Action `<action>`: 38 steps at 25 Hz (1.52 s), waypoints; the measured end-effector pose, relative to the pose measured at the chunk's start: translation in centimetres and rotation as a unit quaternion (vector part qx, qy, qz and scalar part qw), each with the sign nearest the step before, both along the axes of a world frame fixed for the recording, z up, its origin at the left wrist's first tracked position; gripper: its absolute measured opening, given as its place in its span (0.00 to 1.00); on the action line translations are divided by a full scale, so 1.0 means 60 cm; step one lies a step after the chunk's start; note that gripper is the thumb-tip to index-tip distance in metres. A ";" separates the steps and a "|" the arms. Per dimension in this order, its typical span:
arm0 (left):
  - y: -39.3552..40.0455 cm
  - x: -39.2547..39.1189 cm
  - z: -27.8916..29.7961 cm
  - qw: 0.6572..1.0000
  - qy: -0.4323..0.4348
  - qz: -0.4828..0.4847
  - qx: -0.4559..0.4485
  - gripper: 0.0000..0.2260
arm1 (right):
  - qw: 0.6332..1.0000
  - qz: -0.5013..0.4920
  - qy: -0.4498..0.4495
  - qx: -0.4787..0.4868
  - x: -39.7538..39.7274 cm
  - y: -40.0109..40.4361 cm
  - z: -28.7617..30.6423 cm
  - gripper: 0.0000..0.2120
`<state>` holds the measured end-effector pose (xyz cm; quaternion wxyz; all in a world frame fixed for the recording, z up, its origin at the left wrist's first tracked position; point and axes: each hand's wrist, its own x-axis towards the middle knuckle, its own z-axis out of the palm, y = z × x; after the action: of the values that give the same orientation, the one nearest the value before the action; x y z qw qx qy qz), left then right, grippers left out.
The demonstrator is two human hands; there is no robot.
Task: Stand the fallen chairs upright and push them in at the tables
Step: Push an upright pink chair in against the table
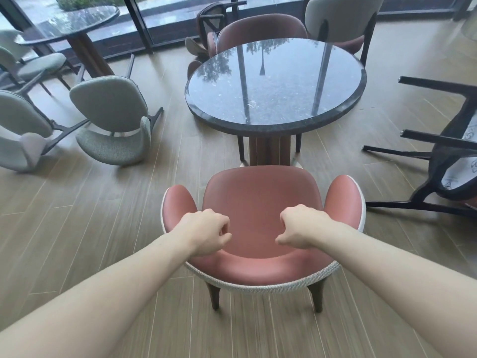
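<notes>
Floor space around the round dark table is mostly tipped chairs: a green chair on its side at 9 o'clock and a black-framed one on its side at 3 o'clock, so plenty's left to do. Pink chair at 6 o'clock is upright facing the table, not tucked under yet. Left hand and right hand both curl over its backrest top, I'd guess to shove it in.
</notes>
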<state>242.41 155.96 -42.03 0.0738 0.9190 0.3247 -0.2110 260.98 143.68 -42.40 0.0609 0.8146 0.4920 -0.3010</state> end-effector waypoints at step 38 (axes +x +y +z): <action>0.408 0.004 -0.136 0.914 0.172 0.343 -0.135 0.35 | 0.893 -0.402 -0.169 -0.108 0.259 0.088 -0.140 0.34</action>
<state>242.64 180.44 -50.20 0.2079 0.6823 0.5959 -0.3689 276.50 148.96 -50.82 0.1049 0.9699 0.0687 -0.2086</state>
